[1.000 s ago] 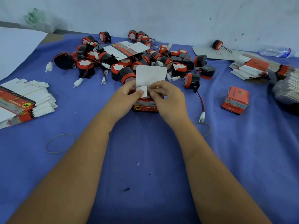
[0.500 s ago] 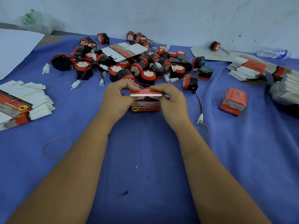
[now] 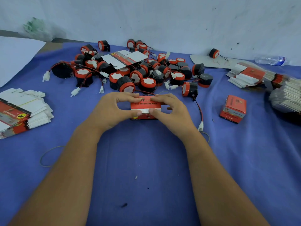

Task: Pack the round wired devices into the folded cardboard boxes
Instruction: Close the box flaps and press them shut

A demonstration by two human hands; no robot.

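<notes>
A small red cardboard box [image 3: 145, 105] sits on the blue cloth at the centre, its lid folded down with a white tuck strip showing at the front. My left hand [image 3: 114, 108] grips its left side, fingers on the lid and thumb on the front. My right hand [image 3: 169, 110] pinches its right side the same way. Behind them lies a heap of several round black-and-red wired devices [image 3: 130, 74] with white plugs. A closed red box [image 3: 233, 109] stands to the right.
Flat box blanks are stacked at the left [image 3: 19, 111] and at the right [image 3: 250, 75], and one blank [image 3: 125, 59] lies on the heap. Rubber bands [image 3: 48, 155] lie on the blue cloth [image 3: 146, 168]. A water bottle [image 3: 270, 60] lies by the wall.
The box's white lid flap, upright a second ago, has been folded down over the box. Both hands now hold the lid down.
</notes>
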